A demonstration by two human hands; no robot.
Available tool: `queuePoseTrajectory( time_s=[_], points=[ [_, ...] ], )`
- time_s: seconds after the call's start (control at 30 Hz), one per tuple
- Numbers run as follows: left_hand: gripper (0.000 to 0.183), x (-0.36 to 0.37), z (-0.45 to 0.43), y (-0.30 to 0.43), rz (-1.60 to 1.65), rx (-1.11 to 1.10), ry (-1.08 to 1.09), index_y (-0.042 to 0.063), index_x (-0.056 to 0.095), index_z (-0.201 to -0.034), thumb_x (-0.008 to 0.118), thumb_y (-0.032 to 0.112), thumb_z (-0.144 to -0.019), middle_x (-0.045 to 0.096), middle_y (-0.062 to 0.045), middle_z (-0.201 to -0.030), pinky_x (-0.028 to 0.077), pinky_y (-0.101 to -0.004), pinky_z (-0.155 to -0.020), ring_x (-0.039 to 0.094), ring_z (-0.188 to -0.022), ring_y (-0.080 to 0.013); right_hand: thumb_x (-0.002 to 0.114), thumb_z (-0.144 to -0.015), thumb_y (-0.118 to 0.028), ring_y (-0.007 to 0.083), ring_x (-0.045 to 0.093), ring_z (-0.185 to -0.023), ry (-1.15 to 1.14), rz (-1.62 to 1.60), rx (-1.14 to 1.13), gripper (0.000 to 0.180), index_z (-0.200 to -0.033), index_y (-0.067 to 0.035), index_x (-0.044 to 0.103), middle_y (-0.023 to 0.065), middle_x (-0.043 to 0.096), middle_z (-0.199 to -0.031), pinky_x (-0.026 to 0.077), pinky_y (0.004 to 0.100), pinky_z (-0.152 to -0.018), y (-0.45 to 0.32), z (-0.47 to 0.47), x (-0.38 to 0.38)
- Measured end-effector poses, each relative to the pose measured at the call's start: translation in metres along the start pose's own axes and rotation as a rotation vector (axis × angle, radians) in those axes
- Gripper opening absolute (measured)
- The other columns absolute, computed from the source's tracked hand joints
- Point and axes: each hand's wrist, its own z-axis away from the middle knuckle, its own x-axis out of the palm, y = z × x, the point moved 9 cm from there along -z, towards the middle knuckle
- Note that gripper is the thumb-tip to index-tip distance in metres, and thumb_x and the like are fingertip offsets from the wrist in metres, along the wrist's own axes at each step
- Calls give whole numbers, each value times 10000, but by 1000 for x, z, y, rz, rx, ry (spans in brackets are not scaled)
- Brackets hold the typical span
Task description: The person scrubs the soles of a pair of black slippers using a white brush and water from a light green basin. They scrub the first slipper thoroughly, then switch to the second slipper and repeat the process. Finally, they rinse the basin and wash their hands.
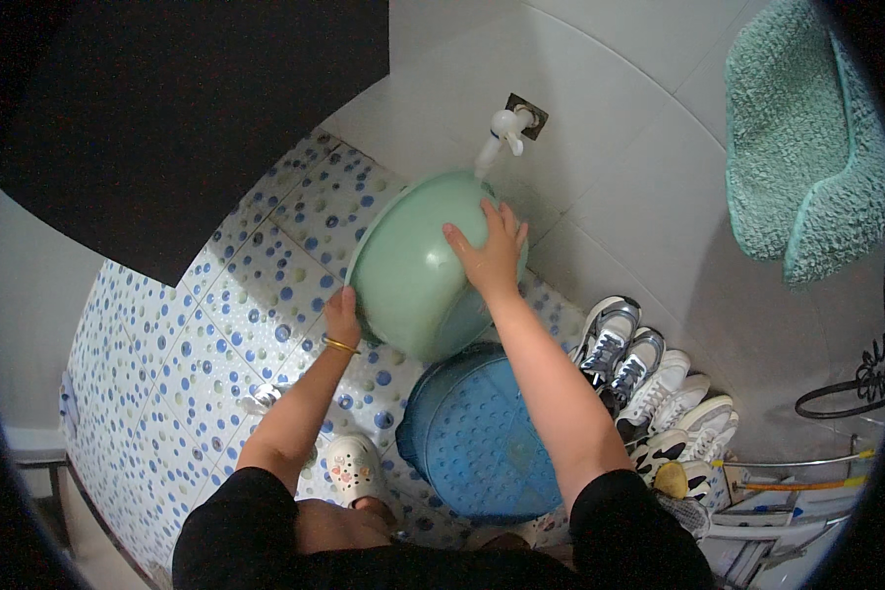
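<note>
A pale green plastic basin [405, 273] is tilted on its side below a white plastic tap [503, 125] on the wall. My left hand [343, 321], with a gold-coloured bangle at its wrist, grips the basin's left rim. My right hand [494, 254] lies spread against the basin's surface near its upper right, fingers apart. Just under the green basin stands a blue plastic tub [487, 435] with a dimpled bottom, partly hidden by my right forearm. Whether water runs from the tap cannot be told.
Several pairs of sneakers [645, 383] line the wall at right. A green fluffy towel [796, 147] hangs above them. A metal rack [774, 527] stands at lower right. The floor [177, 369] has white tiles with blue dots. A clog [352, 466] is on my foot.
</note>
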Motion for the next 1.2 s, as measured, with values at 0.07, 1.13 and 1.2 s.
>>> queuePoseTrajectory(
  time_s=[0.07,1.13,1.2],
  points=[
    [352,-6,-29,44,29,158,-103,-46,508,-935,447,293,-863,545,-228,-815,411,-393,-658,526,-740,-361,612,-669,-522,464,41,-1244,25,36,-49,739,-1256,-134,388,151,213,-1360,129,660,-916,-4,10,-3],
    [270,-1,-4,92,-51,-77,-137,-10,493,-882,423,251,-868,542,-235,-739,400,-433,-585,522,-683,-405,331,-872,-360,336,265,-1227,-122,515,-340,545,-1266,15,315,155,312,-1327,182,487,-988,-59,3,23],
    [300,5,-13,100,-35,-12,-170,-15,499,-893,421,274,-868,550,-238,-755,410,-427,-605,525,-700,-407,322,-875,-363,349,266,-1222,-135,500,-161,540,-1272,3,312,131,311,-1334,187,498,-981,-39,-10,5]
  ],
)
